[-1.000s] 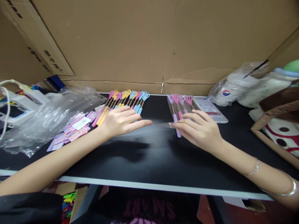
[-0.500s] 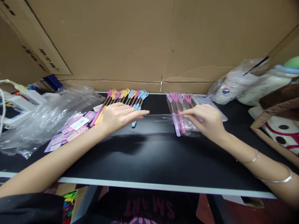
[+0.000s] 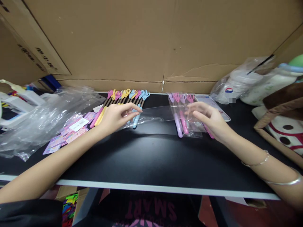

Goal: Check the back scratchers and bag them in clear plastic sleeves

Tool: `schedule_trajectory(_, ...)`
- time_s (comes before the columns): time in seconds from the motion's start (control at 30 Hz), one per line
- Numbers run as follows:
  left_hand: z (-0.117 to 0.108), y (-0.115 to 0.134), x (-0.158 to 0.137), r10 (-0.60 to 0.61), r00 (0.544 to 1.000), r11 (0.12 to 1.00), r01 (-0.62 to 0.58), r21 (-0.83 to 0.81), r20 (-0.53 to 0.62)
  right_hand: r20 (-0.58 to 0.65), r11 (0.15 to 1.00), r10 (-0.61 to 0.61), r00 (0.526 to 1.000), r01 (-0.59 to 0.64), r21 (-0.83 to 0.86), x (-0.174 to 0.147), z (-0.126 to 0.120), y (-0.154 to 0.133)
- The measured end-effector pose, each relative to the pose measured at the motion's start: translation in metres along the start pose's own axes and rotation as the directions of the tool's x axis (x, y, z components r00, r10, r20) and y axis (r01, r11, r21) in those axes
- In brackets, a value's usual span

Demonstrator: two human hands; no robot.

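Observation:
My left hand (image 3: 115, 116) is closed, pinching one end of a clear plastic bag (image 3: 153, 116) stretched out over the black table. Beneath and behind that hand lies a row of several back scratchers (image 3: 137, 117) with small hand-shaped heads in blue, yellow and pink. My right hand (image 3: 209, 119), a little blurred, has its thumb and fingers apart. It hovers over several pink and purple back scratchers (image 3: 178, 126) in clear bags, partly hiding them. The far end of the stretched bag overlaps these packed ones.
At left lie a heap of clear bags (image 3: 47, 123) and printed cards (image 3: 75, 129). A phone (image 3: 213, 105), a bagged cup (image 3: 239, 85), a bottle (image 3: 267, 85) and a brown-handled bag (image 3: 284, 126) stand at right. Cardboard (image 3: 132, 41) walls the back; the table's pale edge (image 3: 142, 187) runs in front.
My right hand has let go of the bag's end and moved slightly right, its fingers parting. My left fingers have curled into a pinch, and the bag hangs looser.

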State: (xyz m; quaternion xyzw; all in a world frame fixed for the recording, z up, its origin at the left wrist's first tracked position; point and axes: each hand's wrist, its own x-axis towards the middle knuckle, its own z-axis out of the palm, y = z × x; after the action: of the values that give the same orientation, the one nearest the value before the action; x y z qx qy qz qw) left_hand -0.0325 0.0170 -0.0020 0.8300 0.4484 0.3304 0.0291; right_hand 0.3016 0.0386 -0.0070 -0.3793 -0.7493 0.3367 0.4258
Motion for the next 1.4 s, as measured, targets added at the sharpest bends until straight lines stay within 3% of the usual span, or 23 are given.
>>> schedule_trajectory(0.1, 0.002, 0.004, 0.0, -0.038, 0.999, 0.994, 0.041, -0.098, 0.036, 0.053, 0.996, 0.056, 0.997, -0.06, 0.061, -0.002, 0.006, 0.001)
schedule_trajectory(0.27, 0.004, 0.01, -0.001, 0.006, 0.999, 0.995, -0.001, -0.104, 0.046, 0.092, 0.982, 0.153, 0.984, -0.161, 0.099, -0.005, 0.012, -0.003)
schedule_trajectory(0.37, 0.005, 0.01, -0.001, 0.001, 0.999, 0.995, 0.004, -0.103, 0.049, 0.152, 0.978, 0.167, 0.974, -0.184, 0.102, -0.006, 0.012, -0.005)
schedule_trajectory(0.63, 0.004, 0.009, -0.002, -0.04, 0.997, 0.993, 0.047, -0.106, 0.073, 0.174, 0.953, 0.188, 0.967, -0.223, 0.205, -0.007, 0.016, -0.01)
schedule_trajectory(1.13, 0.008, 0.009, -0.003, -0.067, 0.991, 0.995, 0.075, -0.068, 0.114, 0.036, 0.968, 0.224, 0.974, -0.227, 0.106, -0.008, 0.017, -0.007)
schedule_trajectory(1.4, 0.011, 0.013, -0.002, -0.075, 0.987, 0.996, 0.081, -0.041, 0.139, -0.098, 0.94, 0.338, 0.936, -0.332, 0.078, -0.006, 0.016, -0.004)
